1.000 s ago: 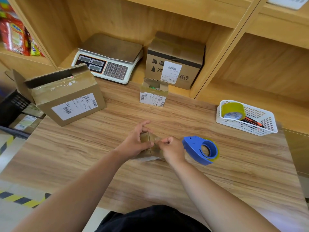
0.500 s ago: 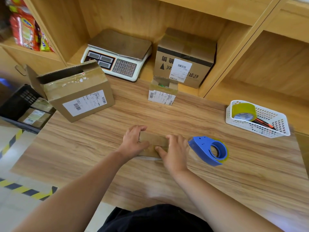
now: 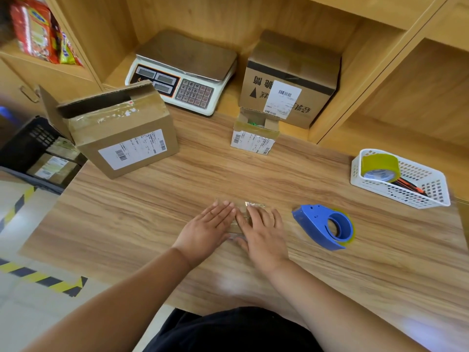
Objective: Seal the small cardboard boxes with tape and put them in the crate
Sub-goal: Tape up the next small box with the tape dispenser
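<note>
The box (image 3: 241,216) is small, brown cardboard, low and flat, with glossy clear tape wrinkled along its far edge; most of it is hidden under the hands. It lies on the tabletop (image 3: 152,224) near the middle, toward the near edge.

The tabletop is wood-grain laminate. At 10 o'clock from the box stands a big carton (image 3: 121,138) with one flap up and a white label on its side. At 12 o'clock sits a second small box (image 3: 253,138), top open, labelled; behind it in a wooden shelf bay are a scale (image 3: 185,72) and a sealed carton (image 3: 289,77). At 3 o'clock, just beside the right hand, lies a blue tape dispenser (image 3: 324,226). At 2 o'clock a white basket (image 3: 431,194) holds a tape roll (image 3: 380,166). Off the tabletop's left edge, at 9 to 10 o'clock, a black crate (image 3: 28,146) on the floor holds labelled boxes. The floor has yellow-black hazard tape (image 3: 45,278).

Both grips are flat and spread, fingers straight, nothing clasped. The left hand (image 3: 205,229) presses the box's left half, the right hand (image 3: 264,232) its right half; the fingertips almost meet over the box's middle, and only a strip of cardboard shows between them.
</note>
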The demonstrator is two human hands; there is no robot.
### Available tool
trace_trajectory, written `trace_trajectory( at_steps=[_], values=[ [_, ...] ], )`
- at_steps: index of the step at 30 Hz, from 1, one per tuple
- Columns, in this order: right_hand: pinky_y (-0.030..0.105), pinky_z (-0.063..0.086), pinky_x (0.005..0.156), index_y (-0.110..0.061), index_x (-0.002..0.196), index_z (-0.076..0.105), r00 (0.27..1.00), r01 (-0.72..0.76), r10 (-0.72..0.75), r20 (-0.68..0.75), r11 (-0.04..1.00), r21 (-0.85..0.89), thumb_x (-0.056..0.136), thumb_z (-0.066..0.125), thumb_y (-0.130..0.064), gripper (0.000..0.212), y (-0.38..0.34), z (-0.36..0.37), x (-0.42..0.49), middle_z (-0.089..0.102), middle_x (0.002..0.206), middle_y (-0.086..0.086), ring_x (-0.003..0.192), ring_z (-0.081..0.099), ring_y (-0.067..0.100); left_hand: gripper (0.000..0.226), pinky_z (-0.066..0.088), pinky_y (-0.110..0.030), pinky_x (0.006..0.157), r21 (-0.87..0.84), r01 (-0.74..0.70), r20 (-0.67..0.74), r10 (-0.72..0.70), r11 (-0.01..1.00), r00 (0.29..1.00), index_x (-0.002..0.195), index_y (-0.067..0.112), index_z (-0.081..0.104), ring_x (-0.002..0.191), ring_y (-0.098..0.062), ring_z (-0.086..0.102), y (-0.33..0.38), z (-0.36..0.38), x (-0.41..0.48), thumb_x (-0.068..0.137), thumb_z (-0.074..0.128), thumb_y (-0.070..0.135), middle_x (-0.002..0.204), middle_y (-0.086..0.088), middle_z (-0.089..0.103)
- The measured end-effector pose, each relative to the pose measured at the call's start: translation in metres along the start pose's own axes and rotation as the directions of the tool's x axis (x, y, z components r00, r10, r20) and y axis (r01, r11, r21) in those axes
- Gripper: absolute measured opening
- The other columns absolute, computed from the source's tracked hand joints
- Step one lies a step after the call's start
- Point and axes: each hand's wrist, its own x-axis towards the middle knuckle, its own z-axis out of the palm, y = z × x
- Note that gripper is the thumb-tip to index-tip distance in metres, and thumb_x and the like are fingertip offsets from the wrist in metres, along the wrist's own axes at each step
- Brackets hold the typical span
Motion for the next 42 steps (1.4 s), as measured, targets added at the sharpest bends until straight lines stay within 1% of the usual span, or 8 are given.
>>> trace_trajectory(
  at_steps=[8,19,23,26,29,33,37,42],
  values=[
    [0.056,0.013,0.110,-0.009,0.128,0.059,0.999,0.019,-0.022,-0.027,0.993,-0.115,0.089,0.028,-0.048,0.063,0.027,0.001,-0.013,0.060,0.130,0.004,0.123,0.053,0.035,0.050,0.016,-0.037,0.115,0.114,-0.027,-0.019,0.029,0.993,0.999,0.126,0.001,0.057,0.123,-0.025,0.054,0.000,0.010,-0.003,0.088,0.042,0.029,0.132,-0.014,0.057],
    [0.058,0.020,0.107,-0.013,0.129,0.058,0.999,-0.034,0.034,-0.007,0.995,-0.099,0.084,0.035,-0.051,0.063,0.017,0.002,-0.014,0.062,0.124,0.006,0.119,0.051,0.030,0.048,0.017,-0.035,0.115,0.162,-0.023,-0.036,0.029,0.987,0.999,0.127,0.003,0.058,0.123,-0.025,0.055,0.002,0.014,-0.002,0.088,0.044,0.027,0.131,-0.014,0.058],
    [0.057,0.011,0.112,-0.010,0.129,0.057,0.998,0.051,-0.056,-0.032,0.988,-0.147,0.087,0.030,-0.049,0.064,0.028,0.005,-0.014,0.062,0.126,0.006,0.122,0.052,0.034,0.048,0.016,-0.035,0.115,0.182,-0.043,-0.035,0.050,0.982,0.998,0.124,0.002,0.060,0.119,-0.024,0.058,-0.002,0.012,-0.003,0.087,0.043,0.026,0.128,-0.013,0.061],
    [0.055,0.002,0.115,-0.004,0.129,0.056,0.993,0.094,-0.103,-0.049,0.982,-0.165,0.088,0.028,-0.039,0.061,0.035,0.004,-0.015,0.060,0.129,0.009,0.126,0.050,0.032,0.041,0.029,-0.035,0.113,0.145,-0.051,-0.088,0.064,0.988,0.994,0.121,0.003,0.063,0.117,-0.025,0.060,-0.001,0.004,-0.009,0.095,0.034,0.016,0.125,-0.013,0.062],
    [0.053,-0.002,0.116,-0.008,0.136,0.050,0.985,0.101,-0.123,-0.123,0.980,-0.171,0.087,0.050,-0.024,0.051,0.027,0.004,-0.018,0.056,0.134,0.012,0.132,0.045,0.031,0.056,0.045,-0.046,0.099,0.137,-0.033,-0.108,0.048,0.990,0.993,0.119,0.006,0.066,0.117,-0.030,0.059,0.004,0.000,-0.013,0.080,0.027,-0.003,0.125,-0.017,0.062],
    [0.057,0.010,0.108,-0.022,0.140,0.045,0.991,0.094,-0.106,-0.083,0.985,-0.142,0.057,0.070,0.000,0.090,0.019,0.000,-0.019,0.054,0.132,0.021,0.132,0.044,0.036,0.058,0.042,-0.047,0.103,0.117,0.015,-0.075,-0.006,0.993,0.997,0.119,0.010,0.066,0.120,-0.035,0.056,0.012,0.006,-0.013,0.075,0.031,-0.001,0.127,-0.020,0.059],
    [0.056,0.011,0.108,-0.026,0.138,0.049,0.984,0.141,-0.156,-0.084,0.978,-0.155,0.056,0.074,-0.003,0.088,0.027,-0.002,-0.016,0.056,0.130,0.021,0.130,0.046,0.036,0.053,0.023,-0.039,0.114,0.096,0.018,-0.094,-0.009,0.995,0.996,0.119,0.009,0.066,0.121,-0.032,0.055,0.010,0.006,-0.013,0.079,0.033,-0.002,0.128,-0.018,0.060],
    [0.057,0.018,0.109,-0.022,0.126,0.059,0.959,0.228,-0.246,-0.138,0.964,-0.135,0.076,0.077,-0.027,0.053,0.048,0.007,-0.015,0.059,0.131,0.011,0.131,0.046,0.030,0.049,0.021,-0.034,0.114,0.092,-0.015,-0.081,0.022,0.996,0.996,0.114,0.007,0.069,0.117,-0.027,0.059,0.004,0.000,-0.013,0.080,0.035,-0.003,0.124,-0.014,0.063]
  ],
)
